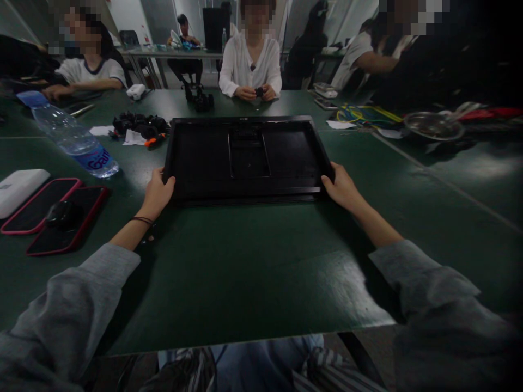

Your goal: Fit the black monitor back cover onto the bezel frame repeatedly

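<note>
A wide black plastic casing [200, 158], rectangular with a raised rim and a recessed centre section, looks like a monitor housing. It is over the green table in front of me; whether it rests flat or is slightly raised I cannot tell. My left hand [159, 191] grips its left edge, thumb on the near side and the other fingers hidden behind the rim. On the opposite edge, my right hand [342, 186] holds it the same way. Both forearms reach forward in grey sleeves.
A water bottle [77, 139] is at the left, near two red-edged phones [87, 218] and a white box [20, 190]. Black parts [141, 125] lie behind them. Across the table a person [250, 65] holds a small dark item. Cables [363, 115] and a metal bowl [433, 125] lie right.
</note>
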A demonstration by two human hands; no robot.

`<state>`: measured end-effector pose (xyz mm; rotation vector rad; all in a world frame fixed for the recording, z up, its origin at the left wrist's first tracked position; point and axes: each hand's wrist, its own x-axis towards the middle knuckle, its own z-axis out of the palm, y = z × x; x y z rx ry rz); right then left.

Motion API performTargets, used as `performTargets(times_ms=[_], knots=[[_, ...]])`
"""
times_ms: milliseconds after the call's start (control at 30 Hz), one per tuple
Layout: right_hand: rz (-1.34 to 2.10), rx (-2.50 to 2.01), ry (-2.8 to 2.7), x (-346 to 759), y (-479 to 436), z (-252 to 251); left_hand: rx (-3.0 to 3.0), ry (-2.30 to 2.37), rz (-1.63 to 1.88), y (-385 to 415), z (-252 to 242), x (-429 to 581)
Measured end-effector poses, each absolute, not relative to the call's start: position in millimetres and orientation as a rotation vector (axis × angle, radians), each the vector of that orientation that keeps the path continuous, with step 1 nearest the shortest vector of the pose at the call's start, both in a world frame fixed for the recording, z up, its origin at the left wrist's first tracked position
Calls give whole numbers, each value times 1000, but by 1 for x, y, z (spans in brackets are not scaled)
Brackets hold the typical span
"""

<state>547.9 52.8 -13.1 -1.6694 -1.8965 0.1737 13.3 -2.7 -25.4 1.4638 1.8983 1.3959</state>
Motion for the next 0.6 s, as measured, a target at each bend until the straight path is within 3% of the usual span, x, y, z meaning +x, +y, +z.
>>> performTargets(times_ms=[600], knots=[[169, -1643, -1914, 548, 54, -12, 1396, 1900, 1415, -11, -10, 29]])
